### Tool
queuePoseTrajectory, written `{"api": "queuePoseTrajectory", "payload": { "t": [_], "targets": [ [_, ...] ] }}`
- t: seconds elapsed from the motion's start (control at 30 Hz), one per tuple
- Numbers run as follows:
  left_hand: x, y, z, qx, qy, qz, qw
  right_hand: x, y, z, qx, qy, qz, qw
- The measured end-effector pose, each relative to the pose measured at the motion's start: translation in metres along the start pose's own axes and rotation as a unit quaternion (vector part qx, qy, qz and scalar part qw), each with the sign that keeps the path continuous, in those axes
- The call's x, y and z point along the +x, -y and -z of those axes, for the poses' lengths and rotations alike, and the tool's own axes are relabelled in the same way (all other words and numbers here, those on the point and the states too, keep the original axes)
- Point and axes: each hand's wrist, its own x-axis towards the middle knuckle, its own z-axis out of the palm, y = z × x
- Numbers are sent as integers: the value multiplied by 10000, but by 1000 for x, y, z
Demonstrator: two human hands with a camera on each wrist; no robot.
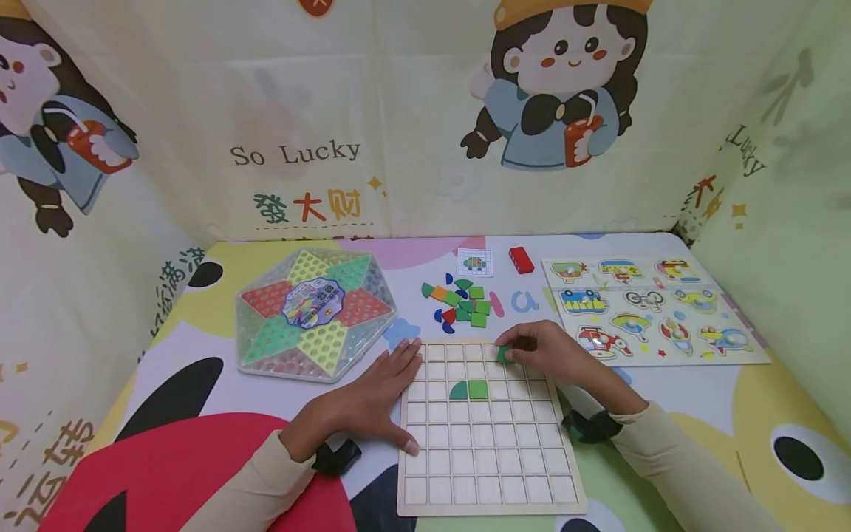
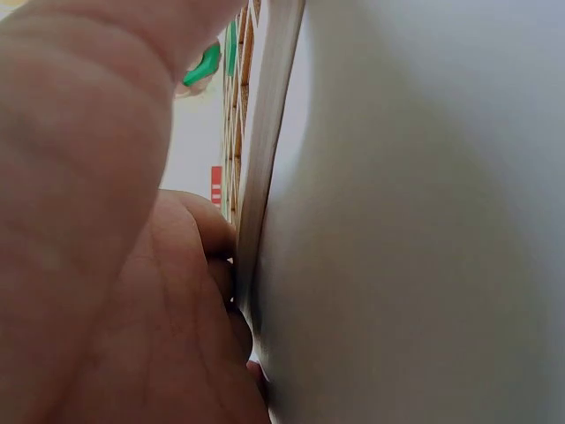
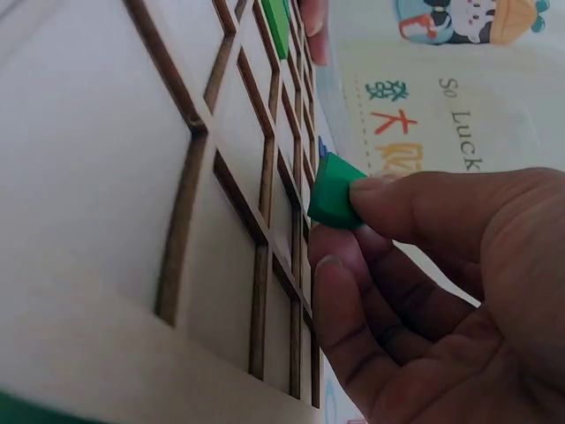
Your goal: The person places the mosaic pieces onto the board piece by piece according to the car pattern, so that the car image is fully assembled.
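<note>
A wooden grid board lies on the table, with a green quarter-circle piece and a green square piece side by side in its third row. My left hand rests along the board's left edge, fingers spread and thumb over the rim. Between thumb and fingers, my right hand pinches a green block above the board's upper right part. The block's full outline is partly covered by the fingers. In the left wrist view, the palm lies against the board's side.
Beyond the board lies a loose pile of green, blue, orange and red pieces. Behind it are a small pattern card and a red block. A hexagonal checkers board lies left, a vehicle puzzle board right.
</note>
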Motion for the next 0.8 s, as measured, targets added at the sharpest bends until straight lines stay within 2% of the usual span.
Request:
{"api": "queuePoseTrajectory", "payload": {
  "t": [0.17, 0.53, 0.8],
  "targets": [
    [0, 0, 0, 10, -27, -28, 10000, -3, 1, -3, 109, 217, 260, 9994],
    [0, 0, 0, -33, -50, -14, 10000, -2, 8, -3, 65, 286, 505, 9983],
    [-1, -2, -1, 2, -3, 92, 10000, -4, 10, -6, 327, 826, 866, 9923]
  ]
}}
